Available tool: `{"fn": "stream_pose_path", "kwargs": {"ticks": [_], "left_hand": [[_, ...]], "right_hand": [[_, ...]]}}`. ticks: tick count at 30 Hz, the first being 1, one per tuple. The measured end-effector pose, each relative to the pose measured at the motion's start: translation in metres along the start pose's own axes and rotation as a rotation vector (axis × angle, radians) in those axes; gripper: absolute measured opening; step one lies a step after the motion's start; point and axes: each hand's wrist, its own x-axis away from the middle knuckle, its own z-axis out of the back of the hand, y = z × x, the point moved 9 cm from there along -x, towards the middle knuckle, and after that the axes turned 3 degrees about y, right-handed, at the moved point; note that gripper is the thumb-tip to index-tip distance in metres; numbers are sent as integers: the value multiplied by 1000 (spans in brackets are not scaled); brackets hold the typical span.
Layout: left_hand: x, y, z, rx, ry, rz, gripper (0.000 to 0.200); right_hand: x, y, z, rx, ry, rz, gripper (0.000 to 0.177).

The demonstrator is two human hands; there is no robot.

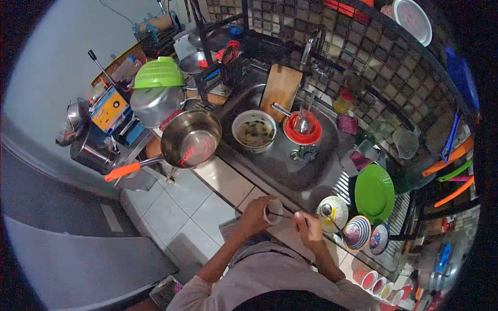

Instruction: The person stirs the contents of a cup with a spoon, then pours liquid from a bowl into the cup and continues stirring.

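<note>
My left hand (254,216) is wrapped around a small clear cup (274,210), just in front of the counter edge. From the right, my right hand (309,227) grips a thin dark-handled utensil (286,215), whose far end reaches into the cup. Whether that end is a spoon or a plain stick cannot be made out. Just beyond my right hand stand a pale yellow bowl (340,215) with a metal ladle-like piece in it, a striped bowl (357,233) and a smaller patterned bowl (379,239).
The sink (282,173) holds a white basin (254,115) of murky water, a red bowl (311,136) with a glass, and a wooden board (280,92). A deep pan (203,127) with an orange handle stands left. A green plate (374,194) leans right; several cups (369,280) line the counter.
</note>
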Motion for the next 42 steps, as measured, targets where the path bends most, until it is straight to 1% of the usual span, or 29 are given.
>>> {"fn": "stream_pose_path", "kwargs": {"ticks": [2, 5, 9, 10, 11, 12, 15, 16, 18, 20, 21, 22, 23, 24, 26, 29, 30, 32, 34, 37, 39, 42], "left_hand": [[-1, -2, -2, 2, 14, -4, 62], [-1, -4, -2, 11, 52, -7, 63], [3, -12, -1, 54, 110, -13, 65], [1, -11, -1, 53, 105, -21, 65], [-1, -12, -5, 37, 45, 2, 65], [-2, -13, -9, 19, -15, 27, 66], [-5, -6, -9, 9, -36, -9, 66], [-4, -8, -10, 10, -39, -4, 66], [-3, -6, -9, 18, -14, -54, 68], [-6, -6, -7, 63, -22, -20, 68], [-7, -8, -7, 107, -32, 14, 69], [-6, -9, -9, 108, -39, 10, 69], [-4, -9, -8, 86, 2, -16, 69], [-3, -9, -6, 64, 43, -43, 69], [-3, -14, -9, 72, 21, -18, 68], [-2, -18, -9, 93, 8, 20, 67], [-2, -18, -8, 110, 14, 30, 67], [0, -13, -3, 77, 33, 24, 66], [1, -13, -2, 43, 54, 12, 66], [0, -21, -11, 79, 9, 41, 66], [2, -17, -7, 47, 62, -20, 69], [2, -16, -5, 34, 45, -30, 70]], "right_hand": [[0, 1, 1, -17, 51, 24, 38], [7, 18, -6, 35, 7, 22, 37], [4, 10, -5, -17, 7, -29, 37], [2, 5, -3, 6, 20, 14, 37], [2, 1, -1, 30, 32, 55, 37], [1, -1, 2, 30, 39, 54, 37], [1, -5, 0, 31, 12, 50, 38], [2, -1, 2, 4, 41, 21, 38], [1, 3, 4, -22, 68, -7, 38], [-2, -9, 2, 71, 43, 112, 38], [-1, -11, 3, 71, 50, 110, 38], [0, -5, 4, 4, 54, 6, 38], [2, 4, 4, -63, 58, -100, 37], [2, 6, 4, -63, 65, -103, 37], [1, -2, 4, 111, 52, 35, 37], [4, -3, 3, 80, 28, 49, 37], [5, -1, 3, 80, 26, 47, 37], [9, 16, -2, 122, -34, -84, 31], [9, 14, -3, 119, -44, -82, 32], [8, 10, -1, 95, -67, -85, 34], [8, 7, -1, 71, -86, -93, 34], [8, 5, -3, 141, -95, -106, 34]]}}
